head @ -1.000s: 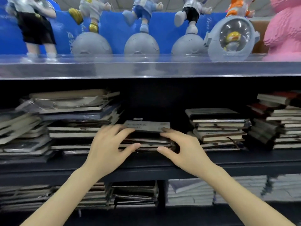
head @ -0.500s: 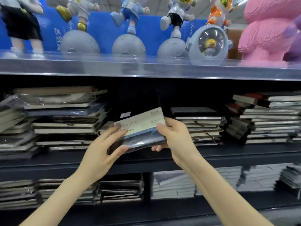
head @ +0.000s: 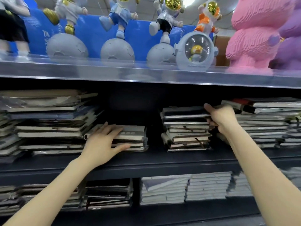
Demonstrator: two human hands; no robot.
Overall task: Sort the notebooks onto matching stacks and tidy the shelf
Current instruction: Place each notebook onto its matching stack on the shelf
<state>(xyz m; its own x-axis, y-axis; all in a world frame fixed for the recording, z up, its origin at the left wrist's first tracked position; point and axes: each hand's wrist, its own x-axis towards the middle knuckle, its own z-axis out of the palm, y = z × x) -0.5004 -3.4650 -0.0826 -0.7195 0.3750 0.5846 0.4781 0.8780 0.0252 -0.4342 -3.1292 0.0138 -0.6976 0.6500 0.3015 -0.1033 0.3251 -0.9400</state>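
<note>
Notebook (head: 182, 111), dark-covered, flat atop the centre-right stack (head: 185, 137) on the middle shelf (head: 162, 162); long axis left-right across the frame, page edge toward the camera. Pinched at its right end by the right hand (head: 223, 118), thumb over, fingers (head: 210, 123) curled below. Left hand (head: 104, 141) flat, fingers spread, resting on the low stack (head: 135, 137) at centre frame, well apart.
</note>
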